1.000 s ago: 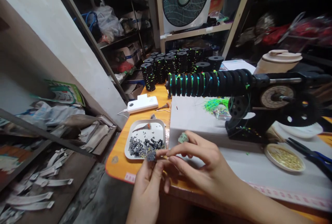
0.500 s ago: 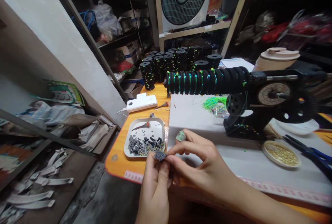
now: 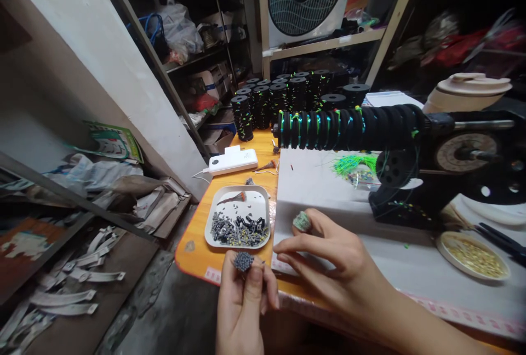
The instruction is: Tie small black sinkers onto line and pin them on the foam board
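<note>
My left hand (image 3: 246, 300) is closed round a bundle of small dark grey pieces (image 3: 243, 261), its packed ends facing up. To its right, my right hand (image 3: 329, 251) is apart from the bundle. A green, rough-ended bundle (image 3: 302, 222) sits within its curled index finger; thumb and another finger reach left. Just beyond my hands a white tray (image 3: 209, 234) holds loose grey, black and yellow bits and a brown tapered piece with an orange end (image 3: 238, 197).
A black spool wound with green threads (image 3: 349, 127) sits on a geared machine at right. Beside it are a dish of golden bits (image 3: 474, 256) and scissors (image 3: 499, 240). A white power bank (image 3: 232, 160) and standing black spools (image 3: 242, 116) are further back.
My right hand has moved right, away from the dark bundle it was touching in my left hand. The view has shifted slightly, so the table things appear further right.
</note>
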